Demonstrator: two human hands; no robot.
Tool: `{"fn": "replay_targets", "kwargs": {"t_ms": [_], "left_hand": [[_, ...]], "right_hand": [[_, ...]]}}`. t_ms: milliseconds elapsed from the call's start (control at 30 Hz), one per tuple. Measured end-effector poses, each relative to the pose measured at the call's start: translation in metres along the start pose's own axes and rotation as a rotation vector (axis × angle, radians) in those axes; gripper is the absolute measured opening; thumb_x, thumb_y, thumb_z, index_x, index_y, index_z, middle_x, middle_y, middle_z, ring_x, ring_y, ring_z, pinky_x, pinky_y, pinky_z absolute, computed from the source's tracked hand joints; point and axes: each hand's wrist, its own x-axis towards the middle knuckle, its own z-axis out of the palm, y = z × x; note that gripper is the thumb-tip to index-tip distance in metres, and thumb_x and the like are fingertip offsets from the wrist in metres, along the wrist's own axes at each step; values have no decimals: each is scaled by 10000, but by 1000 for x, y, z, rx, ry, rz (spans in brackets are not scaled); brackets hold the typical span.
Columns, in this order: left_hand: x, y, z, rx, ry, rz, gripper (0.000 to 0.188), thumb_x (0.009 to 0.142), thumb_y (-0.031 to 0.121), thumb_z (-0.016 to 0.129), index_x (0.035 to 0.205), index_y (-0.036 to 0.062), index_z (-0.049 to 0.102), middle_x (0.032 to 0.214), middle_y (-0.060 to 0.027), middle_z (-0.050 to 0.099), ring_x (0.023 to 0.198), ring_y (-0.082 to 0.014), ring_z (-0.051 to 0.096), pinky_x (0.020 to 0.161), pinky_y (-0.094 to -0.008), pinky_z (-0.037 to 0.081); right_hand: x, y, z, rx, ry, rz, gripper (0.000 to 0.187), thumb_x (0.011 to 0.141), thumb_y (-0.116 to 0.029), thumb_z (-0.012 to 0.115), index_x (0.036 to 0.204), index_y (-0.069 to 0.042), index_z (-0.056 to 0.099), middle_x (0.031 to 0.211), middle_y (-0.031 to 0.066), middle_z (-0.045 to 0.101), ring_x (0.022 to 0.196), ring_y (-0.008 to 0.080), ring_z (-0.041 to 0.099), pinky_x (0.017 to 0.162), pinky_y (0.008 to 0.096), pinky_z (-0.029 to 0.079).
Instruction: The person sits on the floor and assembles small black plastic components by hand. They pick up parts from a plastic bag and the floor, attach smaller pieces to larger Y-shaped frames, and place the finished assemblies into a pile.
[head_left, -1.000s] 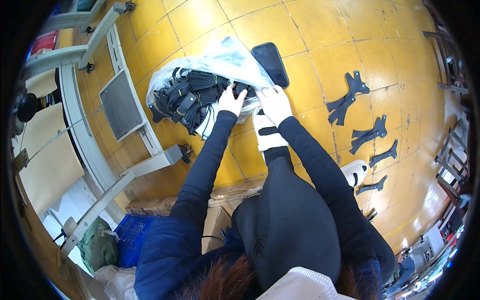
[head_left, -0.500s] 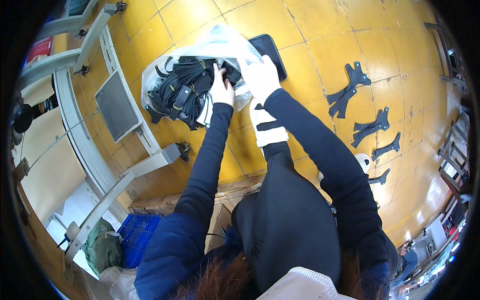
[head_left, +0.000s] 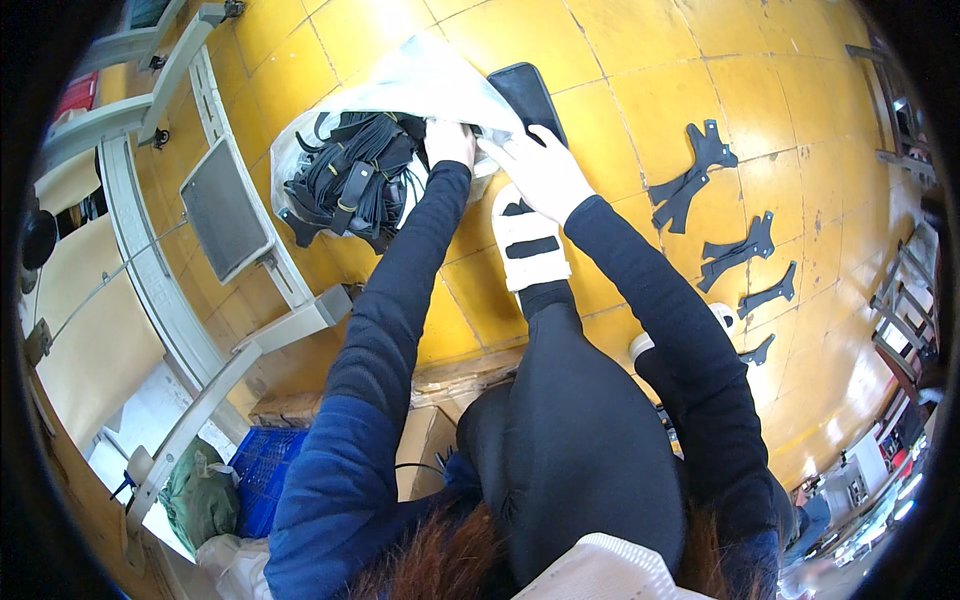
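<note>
A clear plastic bag [head_left: 430, 80] lies open on the yellow tiled floor, filled with bundles of flat black straps [head_left: 365, 165], some tied with thin yellowish bands. My left hand [head_left: 449, 143] reaches into the bag's right side, its fingers hidden among the contents and plastic. By the bag's right edge is my right hand [head_left: 545, 178], fingers stretched out and apart, the tips at the plastic. Just beyond it, a dark flat rectangular object with rounded corners [head_left: 528, 95] rests on the floor.
Several black forked strap pieces [head_left: 700, 168] lie in a row on the floor at right. A grey metal frame [head_left: 240, 350] with a dark pedal plate [head_left: 232, 210] stands at left. My white shoe [head_left: 530, 250] is below the bag; a blue crate [head_left: 265, 470] sits lower left.
My left hand has gone deeper into the bag, hiding its fingers. My right hand has shifted slightly right and down, its fingers spreading from the bag's rim.
</note>
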Motion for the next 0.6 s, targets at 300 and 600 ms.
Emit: {"fn": "replay_targets", "kwargs": {"t_ms": [300,600], "left_hand": [[10,1,9,127,24,-50,398,810,175,522,1175,22,556,1238,-227,503,1140,-374,479,930,-458,428],[51,-29,18,-47,-202,-227,395,891,261,441,1203,49,561,1202,-215,561,1115,-357,533,926,-429,439]], "right_hand": [[2,1,5,5,86,-38,473,806,-127,563,1275,-112,502,1116,75,589,1121,189,495,1060,388,280],[26,-17,-16,-77,35,-80,227,811,-102,531,1016,-121,625,1012,29,587,1049,172,536,999,450,324]]}}
